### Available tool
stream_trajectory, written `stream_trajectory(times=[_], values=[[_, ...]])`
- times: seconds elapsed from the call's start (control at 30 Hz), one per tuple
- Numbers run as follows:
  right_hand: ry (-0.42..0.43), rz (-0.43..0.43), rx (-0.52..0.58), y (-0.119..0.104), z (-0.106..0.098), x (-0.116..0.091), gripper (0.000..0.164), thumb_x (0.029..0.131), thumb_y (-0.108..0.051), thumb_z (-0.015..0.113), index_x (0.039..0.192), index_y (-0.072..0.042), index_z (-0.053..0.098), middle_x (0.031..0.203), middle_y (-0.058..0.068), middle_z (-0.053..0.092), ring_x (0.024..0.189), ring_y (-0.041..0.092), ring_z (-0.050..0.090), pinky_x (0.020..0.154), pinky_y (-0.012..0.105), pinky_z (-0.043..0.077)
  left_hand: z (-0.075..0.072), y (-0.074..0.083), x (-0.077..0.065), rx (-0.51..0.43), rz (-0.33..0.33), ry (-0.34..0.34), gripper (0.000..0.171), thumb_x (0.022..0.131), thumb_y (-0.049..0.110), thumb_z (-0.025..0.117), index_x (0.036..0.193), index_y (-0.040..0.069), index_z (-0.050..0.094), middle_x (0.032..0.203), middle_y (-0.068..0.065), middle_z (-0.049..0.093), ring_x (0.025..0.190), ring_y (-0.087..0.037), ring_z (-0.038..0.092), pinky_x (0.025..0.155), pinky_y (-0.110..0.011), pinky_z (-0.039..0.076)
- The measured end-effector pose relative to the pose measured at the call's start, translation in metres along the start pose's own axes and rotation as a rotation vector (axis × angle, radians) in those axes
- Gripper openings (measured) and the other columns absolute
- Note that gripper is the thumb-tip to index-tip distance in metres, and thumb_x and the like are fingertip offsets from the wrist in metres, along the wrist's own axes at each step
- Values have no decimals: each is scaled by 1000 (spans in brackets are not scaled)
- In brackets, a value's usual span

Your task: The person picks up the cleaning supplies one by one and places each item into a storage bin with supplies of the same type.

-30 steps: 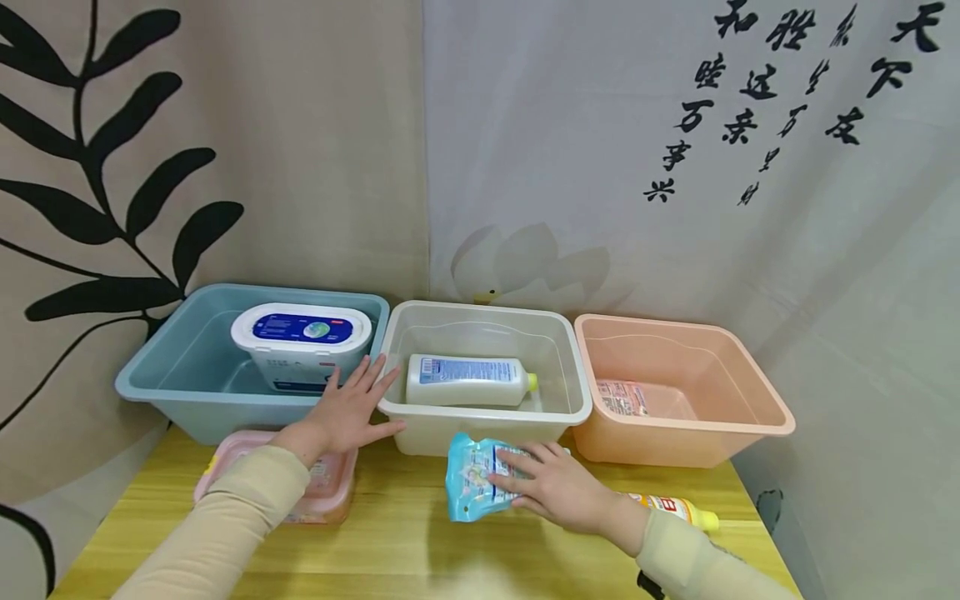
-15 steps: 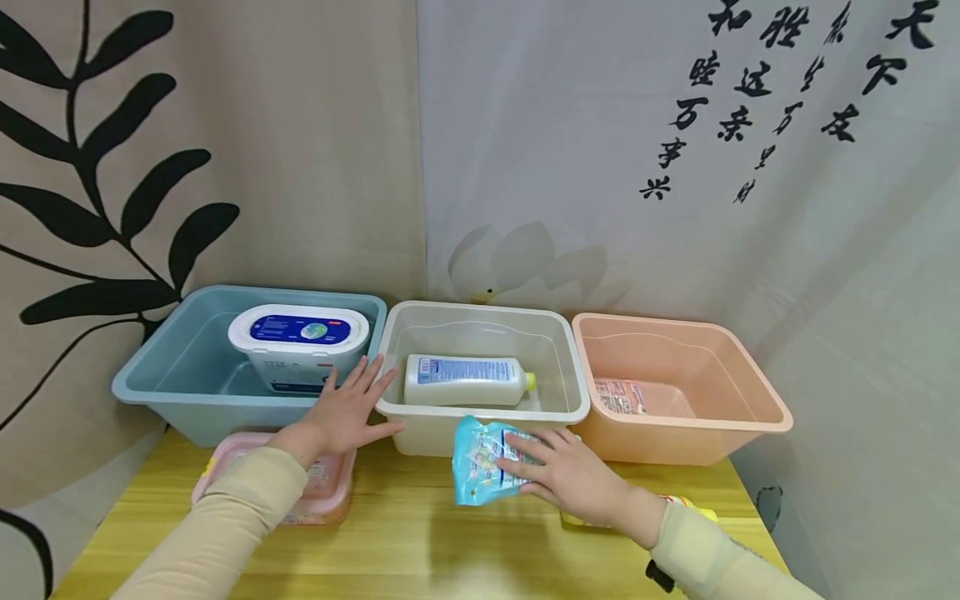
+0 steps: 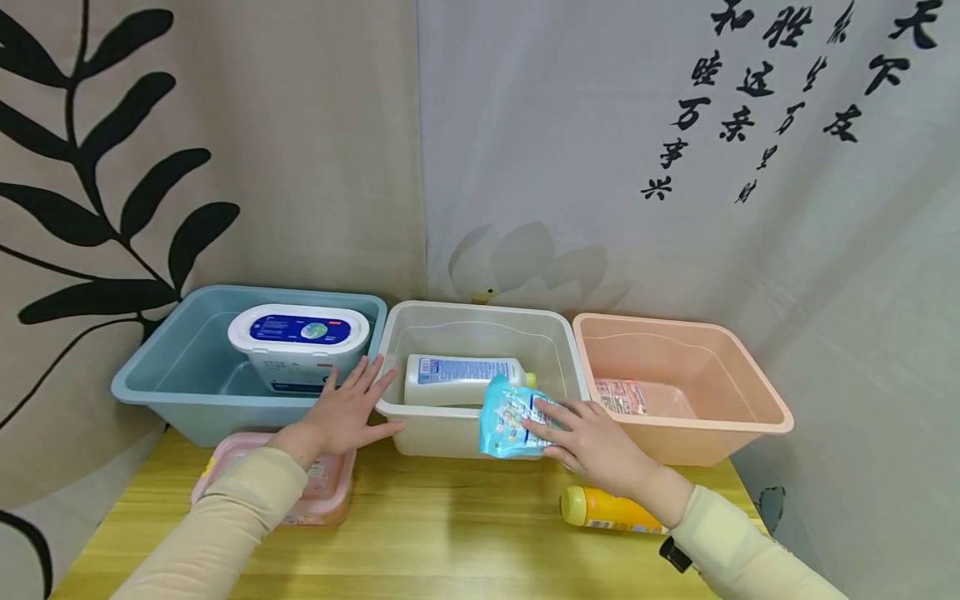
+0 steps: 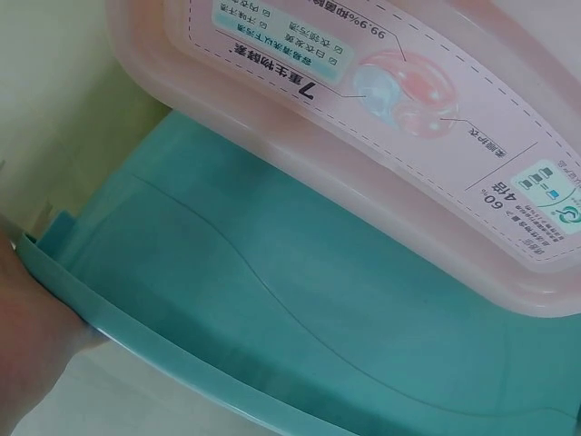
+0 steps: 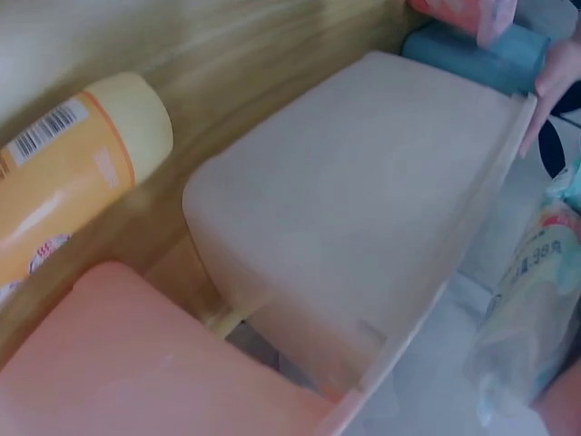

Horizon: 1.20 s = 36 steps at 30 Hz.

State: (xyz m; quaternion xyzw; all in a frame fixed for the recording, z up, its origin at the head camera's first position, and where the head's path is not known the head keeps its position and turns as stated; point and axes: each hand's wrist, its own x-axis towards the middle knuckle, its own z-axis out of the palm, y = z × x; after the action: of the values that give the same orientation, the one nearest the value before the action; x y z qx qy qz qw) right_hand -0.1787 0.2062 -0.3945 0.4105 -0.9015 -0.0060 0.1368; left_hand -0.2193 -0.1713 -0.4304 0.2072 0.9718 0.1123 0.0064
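And it's the blue pouch front and centre, held up off the table at the near side of the white bin, its top covering part of that bin's front rim in the head view. Whether pouch and rim touch, I can't tell.

Here's the danger: the pouch looks soft, gripped at its right end, its left end hanging free. Too low over that rim and the loose end could snag, tugging it out of the fingers. A drop inside the white bin could land on the white bottle lying there. And watch the orange bottle, on its side to the near right of the white bin, just by the right wrist; a low forearm might set it rolling.

Now the pose! The right hand reaches in from the white bin's near right, palm down, fingers spread across the pouch and grasping it; the thumb is hidden. The left hand holds nothing: fingers straight and splayed at the white bin's left edge, spanning towards the blue bin, forearm crossing above the pink box. Heavy pressing there could shift either bin.
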Motion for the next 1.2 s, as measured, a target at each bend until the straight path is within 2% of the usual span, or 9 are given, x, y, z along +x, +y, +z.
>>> stream_trajectory(times=[0.2, 0.43, 0.67, 0.97, 1.2], values=[[45, 74, 26, 16, -2, 0, 41, 94, -33, 53, 134, -24, 53, 140, 9, 49, 117, 31, 52, 97, 50, 44, -3, 0, -1, 0, -8, -8, 84, 85, 60, 52, 149, 13, 24, 157, -17, 14, 143, -41, 11, 106, -71, 7], [91, 163, 5, 38, -3, 1, 45, 88, -27, 61, 132, -20, 55, 137, 13, 52, 113, 35, 56, 92, 50, 48, -4, 0, 0, -2, -9, -8, 85, 85, 62, 51, 149, 13, 25, 157, -17, 15, 143, -42, 11, 106, -71, 7], [61, 295, 71, 62, -4, 1, 43, 94, -26, 55, 135, -16, 52, 140, 15, 49, 118, 41, 51, 99, 54, 40, -4, 0, 0, -7, -4, -7, 86, 85, 64, 49, 149, 13, 24, 156, -17, 15, 143, -42, 11, 106, -71, 8], [-24, 440, 92, 89, -4, 0, 43, 98, -27, 45, 139, -11, 46, 143, 20, 43, 125, 46, 44, 105, 57, 32, -4, 0, -3, -19, -6, -9, 86, 85, 64, 50, 149, 13, 23, 157, -17, 14, 143, -42, 11, 106, -71, 7], [-45, 573, 141, 102, 1, 1, 45, 100, -30, 41, 141, -11, 43, 146, 22, 37, 125, 49, 40, 100, 62, 34, -1, 1, -1, -9, 6, 2, 86, 85, 62, 52, 149, 12, 25, 156, -18, 15, 143, -42, 11, 106, -71, 8]])
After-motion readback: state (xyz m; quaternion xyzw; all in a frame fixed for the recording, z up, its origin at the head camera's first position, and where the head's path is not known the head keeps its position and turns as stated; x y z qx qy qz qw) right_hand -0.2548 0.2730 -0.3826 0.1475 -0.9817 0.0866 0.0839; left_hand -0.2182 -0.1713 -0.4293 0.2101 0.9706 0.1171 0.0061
